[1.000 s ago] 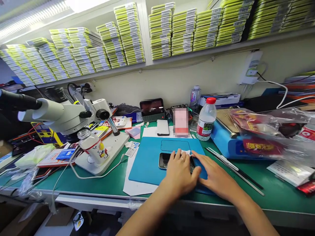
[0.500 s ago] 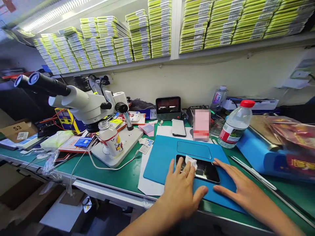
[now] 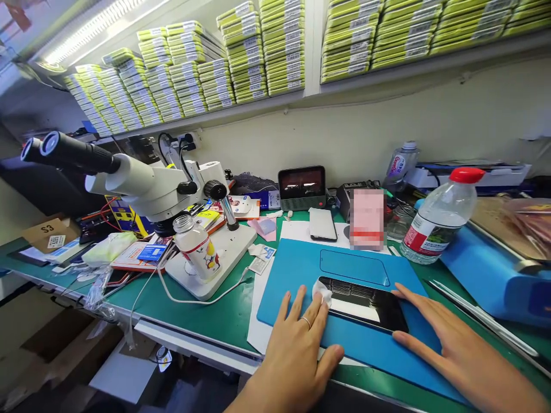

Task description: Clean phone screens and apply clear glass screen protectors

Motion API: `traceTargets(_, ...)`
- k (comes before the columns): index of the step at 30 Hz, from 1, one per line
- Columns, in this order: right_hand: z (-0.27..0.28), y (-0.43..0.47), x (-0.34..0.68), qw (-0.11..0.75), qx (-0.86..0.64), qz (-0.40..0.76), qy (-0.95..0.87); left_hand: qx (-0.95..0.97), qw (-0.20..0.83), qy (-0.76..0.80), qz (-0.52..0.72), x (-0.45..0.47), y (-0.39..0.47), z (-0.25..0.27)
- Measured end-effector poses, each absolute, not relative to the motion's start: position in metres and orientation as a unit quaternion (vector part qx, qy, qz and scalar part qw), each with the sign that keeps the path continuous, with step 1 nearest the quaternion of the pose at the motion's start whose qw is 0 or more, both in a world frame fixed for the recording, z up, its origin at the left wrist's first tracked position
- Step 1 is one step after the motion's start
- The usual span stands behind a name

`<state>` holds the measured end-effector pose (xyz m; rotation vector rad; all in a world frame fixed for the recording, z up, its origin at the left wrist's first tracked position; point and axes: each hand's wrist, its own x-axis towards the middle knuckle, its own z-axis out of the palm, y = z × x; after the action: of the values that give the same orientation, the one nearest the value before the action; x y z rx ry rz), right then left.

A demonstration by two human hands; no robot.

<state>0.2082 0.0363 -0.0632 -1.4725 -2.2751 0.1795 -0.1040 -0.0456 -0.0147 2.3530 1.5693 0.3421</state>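
Observation:
On a blue mat lies a phone with a glossy dark screen, reflecting light. My left hand, a ring on one finger, presses a crumpled white wipe under its fingertips at the phone's left end. The fingers are stretched, and the thumb rests apart over the mat's near edge. At the other end my right hand holds the phone between thumb and fingertips, one on each long edge. A phone outline is printed on the mat just behind the phone.
A microscope stands left, with an open jar on its base. A red-capped bottle and long thin metal strips are at right. Behind are a white phone-sized slab and a small display. Stacked green packs fill the shelf.
My left hand has slid the wipe left across the screen to the phone's left end. My right hand stays at the right end. The camera view has shifted slightly.

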Motion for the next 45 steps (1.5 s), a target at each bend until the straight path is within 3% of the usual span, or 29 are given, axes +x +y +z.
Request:
traceTargets(15,-0.057,0.022,0.202,0.249,-0.515,0.092,-0.815,0.902,0.185,0.386,0.059,-0.022,0.01,0.019)
traceTargets(32,-0.056,0.028,0.206,0.223,-0.533,0.093,-0.811,0.836,0.171,0.517,0.062,-0.115,-0.012,0.0)
traceTargets(45,-0.047,0.02,0.198,0.222,-0.516,0.075,-0.824,0.842,0.072,0.523,0.111,-0.053,-0.023,-0.019)
